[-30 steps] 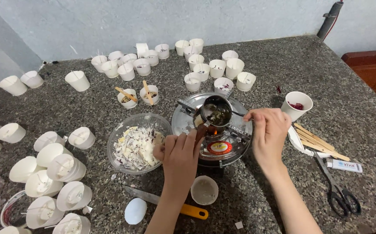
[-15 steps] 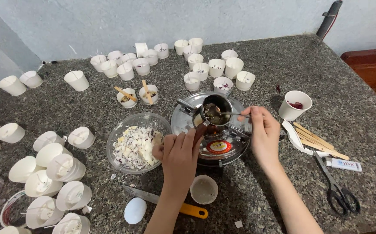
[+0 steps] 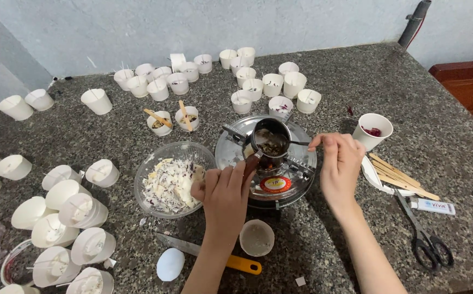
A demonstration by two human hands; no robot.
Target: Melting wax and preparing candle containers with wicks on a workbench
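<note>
your left hand (image 3: 224, 197) is gripping the brown handle of the small metal pot (image 3: 271, 142), keeping it steady over the round burner (image 3: 269, 182), where a small flame is showing beneath it. your right hand (image 3: 339, 163) is pinching a thin stirrer (image 3: 297, 142), its tip dipping into the dark liquid, probably so the bits melt evenly. the clear bowl (image 3: 174, 177) of pale chunks is sitting just beside the burner, within easy reach. white cups (image 3: 272, 84) are waiting behind, scissors (image 3: 424, 242) lying well apart.
</note>
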